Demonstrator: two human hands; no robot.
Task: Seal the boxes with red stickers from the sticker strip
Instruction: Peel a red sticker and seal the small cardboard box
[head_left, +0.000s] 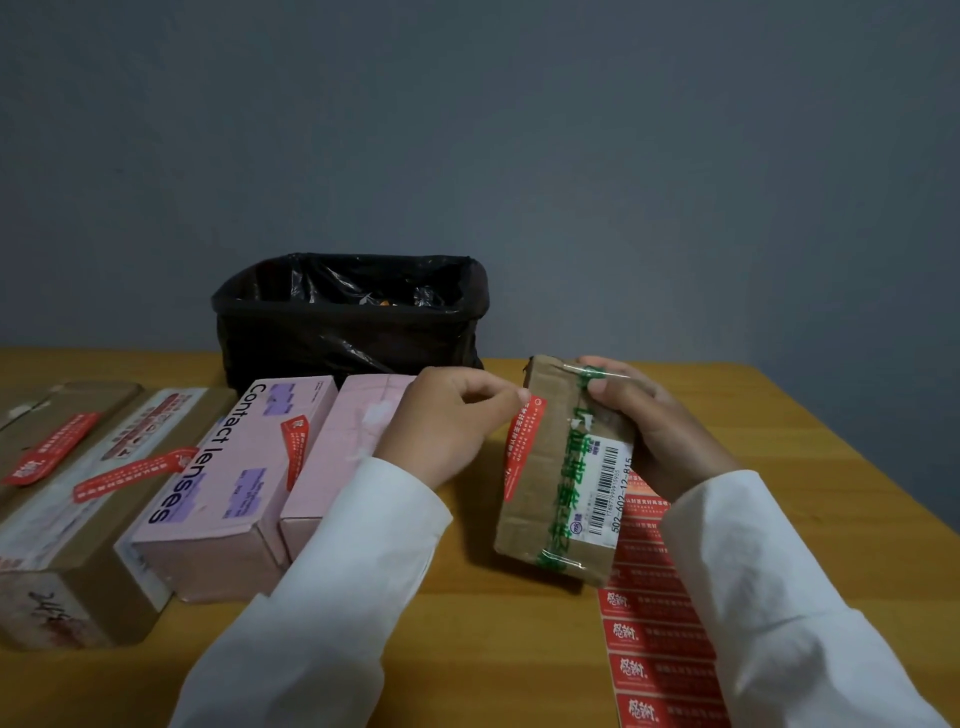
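Fingers (511, 397) of left hand (447, 431) pinching red sticker (524, 447) against brown box (563, 467); right hand (649, 426) gripping that box, tilted above sticker strip (649, 623). Sealed boxes (156, 483) lying left on yellow wooden worktop (467, 649). Black-lined bin (348, 317) standing behind, against grey wall (467, 130).

Left hand (441, 426): fingers are curled, fingertips pinched together.
Right hand (649, 423): fingers are wrapped in a grip.
Sleeves: white.
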